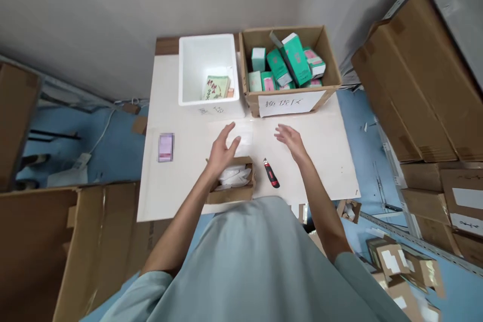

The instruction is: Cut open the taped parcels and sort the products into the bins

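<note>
My left hand point(224, 149) hovers over the white table, thumb and fingers apart, holding nothing. Just below it is a small open carton point(231, 195) with crumpled white packing point(234, 176) inside. My right hand point(290, 140) is also empty, its fingers spread, in front of a cardboard box point(292, 103) filled with green and white cartons point(296, 59). Between my forearms lies a red and black utility knife point(271, 173). Beyond my left hand stands a white foam box point(207, 45) containing a light green printed packet point(216, 87) and other small items.
A pale purple packet point(166, 147), blurred, lies on the left of the table point(181, 191). Large cardboard boxes stand at the left point(105, 241) and right point(407, 80). Smaller boxes point(392, 259) and an open carton point(349, 210) sit low at the right. A wall rises behind the table.
</note>
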The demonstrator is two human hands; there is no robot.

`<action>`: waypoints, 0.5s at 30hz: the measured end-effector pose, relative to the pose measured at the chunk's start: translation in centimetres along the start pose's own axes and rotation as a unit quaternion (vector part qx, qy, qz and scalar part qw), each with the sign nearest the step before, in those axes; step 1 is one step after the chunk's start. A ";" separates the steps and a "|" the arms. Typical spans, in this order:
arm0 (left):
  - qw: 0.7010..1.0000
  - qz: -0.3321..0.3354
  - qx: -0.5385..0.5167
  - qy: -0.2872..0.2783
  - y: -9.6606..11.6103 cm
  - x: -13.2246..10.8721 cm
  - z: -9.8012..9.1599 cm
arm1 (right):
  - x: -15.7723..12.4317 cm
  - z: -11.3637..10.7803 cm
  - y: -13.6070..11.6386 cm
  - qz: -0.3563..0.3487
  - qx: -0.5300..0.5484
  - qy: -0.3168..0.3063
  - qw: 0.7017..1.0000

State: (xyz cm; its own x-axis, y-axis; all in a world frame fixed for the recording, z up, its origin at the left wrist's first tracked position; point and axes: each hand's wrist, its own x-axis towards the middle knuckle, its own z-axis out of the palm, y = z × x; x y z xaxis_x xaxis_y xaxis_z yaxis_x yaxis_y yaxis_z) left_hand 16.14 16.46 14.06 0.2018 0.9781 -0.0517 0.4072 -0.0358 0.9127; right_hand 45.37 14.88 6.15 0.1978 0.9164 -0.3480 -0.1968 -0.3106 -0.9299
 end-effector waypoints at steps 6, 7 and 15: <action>0.965 -0.210 0.082 0.133 -9.4 -12.2 -7.3 | -12.4 1.7 10.7 0.188 -0.033 -0.060 0.980; 0.957 -0.244 0.068 0.138 -10.5 -13.5 -7.9 | -13.7 2.3 11.6 0.203 -0.035 -0.065 0.976; 0.942 -0.332 -0.020 0.033 -15.0 -15.3 -7.4 | -16.3 7.3 12.9 0.134 -0.103 -0.048 0.984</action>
State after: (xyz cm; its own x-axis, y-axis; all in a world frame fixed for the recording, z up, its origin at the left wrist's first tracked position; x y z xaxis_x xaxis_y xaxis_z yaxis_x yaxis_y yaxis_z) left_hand 0.33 3.59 4.14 -0.1424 0.7925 -0.5931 0.3894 0.5957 0.7025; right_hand 32.62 -2.26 0.66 0.0715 0.8110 -0.5807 -0.0283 -0.5803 -0.8139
